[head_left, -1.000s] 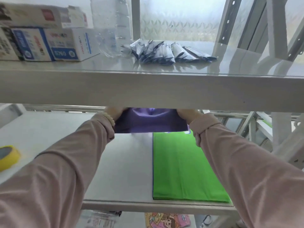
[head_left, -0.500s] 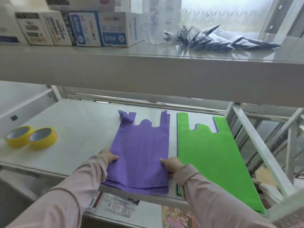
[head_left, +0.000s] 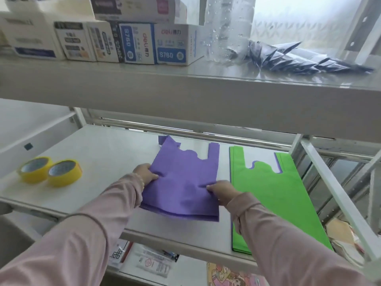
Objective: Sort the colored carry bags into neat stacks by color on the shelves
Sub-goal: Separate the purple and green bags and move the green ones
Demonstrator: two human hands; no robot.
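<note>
Now, left hand [head_left: 146, 174]: you are pinching the left edge of the purple bags [head_left: 185, 188], fingers clamped on the fabric.
right hand [head_left: 221, 189]: you are pinching their right edge, fingers clamped likewise.
purple bags: lying near the front edge of the shelf [head_left: 103, 153], just beside the green bags [head_left: 274, 195].
tape rolls [head_left: 65, 172]: sitting toward the shelf's left edge.

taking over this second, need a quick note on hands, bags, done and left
Hands: left hand and right hand each pinch a side of the purple bags, which lie slightly askew on the shelf.
The green bags lie flat right of them, apart, a purple edge showing underneath.
Done: both colors laid down.
Left: square the purple pile; check that purple edge under the green.
</note>
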